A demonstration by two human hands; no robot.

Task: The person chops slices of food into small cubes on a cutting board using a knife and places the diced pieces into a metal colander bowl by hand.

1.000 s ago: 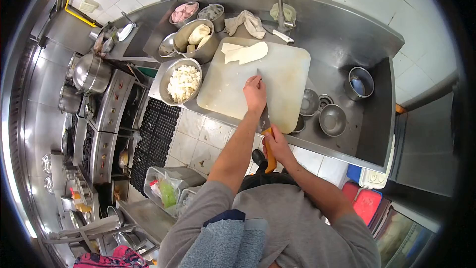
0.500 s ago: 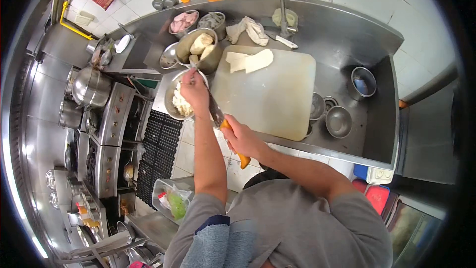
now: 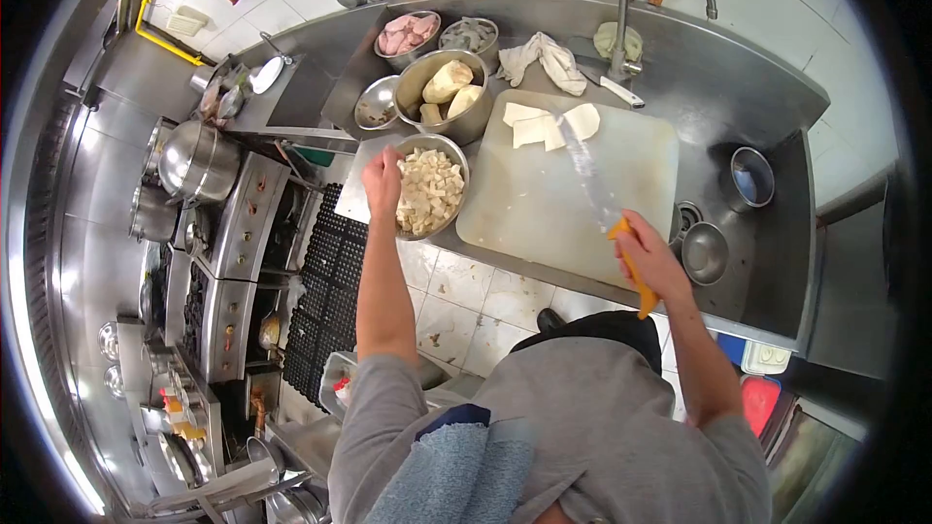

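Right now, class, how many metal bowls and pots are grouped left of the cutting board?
5: the white-cube bowl, the big pale-chunk pot, the small bowl left of it; behind these, the pink-food bowl and the grey-food bowl. Others may be hidden.

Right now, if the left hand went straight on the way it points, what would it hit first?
Probably the small bowl left of the pot, just ahead of the left hand. Depth is unclear from one view; it might pass above the rim.
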